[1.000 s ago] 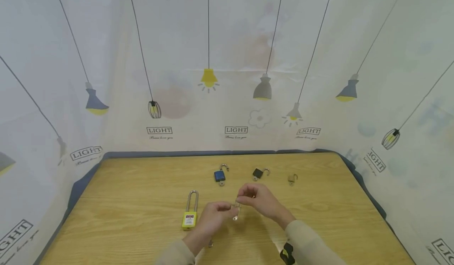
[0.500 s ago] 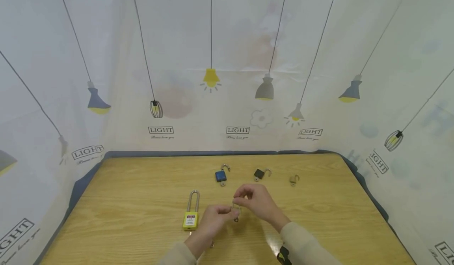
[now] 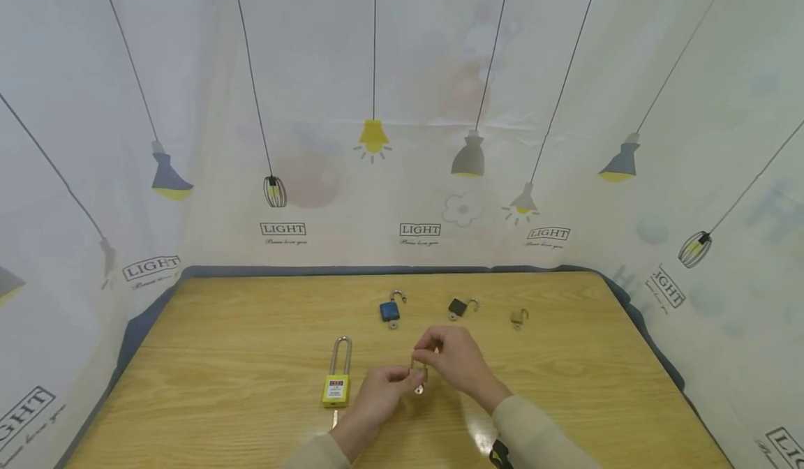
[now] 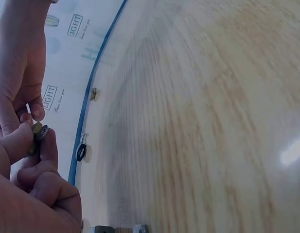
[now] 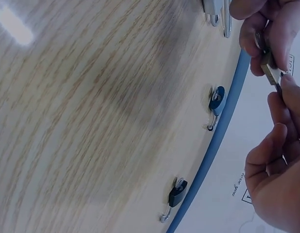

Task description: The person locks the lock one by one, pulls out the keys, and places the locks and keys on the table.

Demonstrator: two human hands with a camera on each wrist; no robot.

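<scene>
Between both hands, above the table, is a small brass padlock (image 5: 270,70) with a key (image 3: 419,389) at its lower end. My left hand (image 3: 384,391) pinches the padlock's body between thumb and forefinger, and the fingers hide most of it in the head view. My right hand (image 3: 457,357) pinches the top of its thin shackle (image 3: 412,362). The left wrist view shows a bit of brass (image 4: 38,127) and the round key head (image 4: 43,132) between the fingertips. A yellow padlock (image 3: 336,390) with a long shackle lies left of my left hand, a key (image 3: 336,419) below it.
Toward the back of the wooden table (image 3: 239,322) lie three padlocks with swung-out shackles: a blue padlock (image 3: 389,310), a black padlock (image 3: 458,307) and a small brass-coloured padlock (image 3: 518,319). Something dark (image 3: 500,453) lies partly under the right sleeve. A printed curtain (image 3: 314,106) surrounds the table.
My left forearm has shifted slightly right, uncovering the key below the yellow padlock and covering a small metal piece. The right hand has drawn slightly left, and the held padlock's shackle shows more clearly.
</scene>
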